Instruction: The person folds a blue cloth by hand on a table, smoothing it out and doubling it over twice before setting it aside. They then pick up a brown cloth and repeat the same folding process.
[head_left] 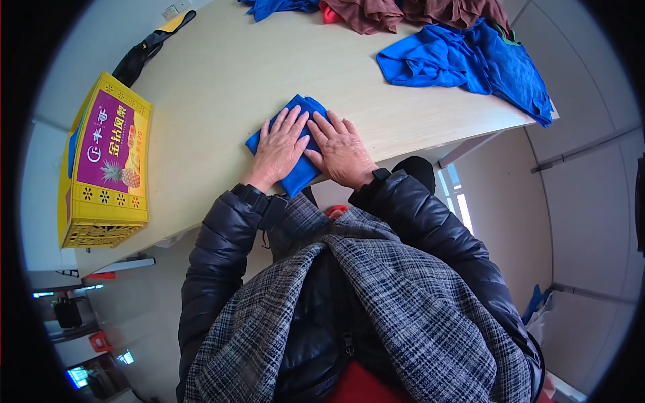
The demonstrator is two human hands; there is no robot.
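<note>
We see the folded blue cloth (300, 144) lying flat on the pale bench (215, 87), close to its near edge. Our left hand (279, 151) and right hand (342, 153) rest side by side on the cloth, palms down, fingers spread; neither grip is closed on anything. The cloth's near corner just reaches the bench edge. Open bench surface extends to the left and far side of the hands. A yellow crate (104, 164) stands at the left edge, well apart. A loose blue garment (470, 64) and brown cloths (403, 12) lie far right.
</note>
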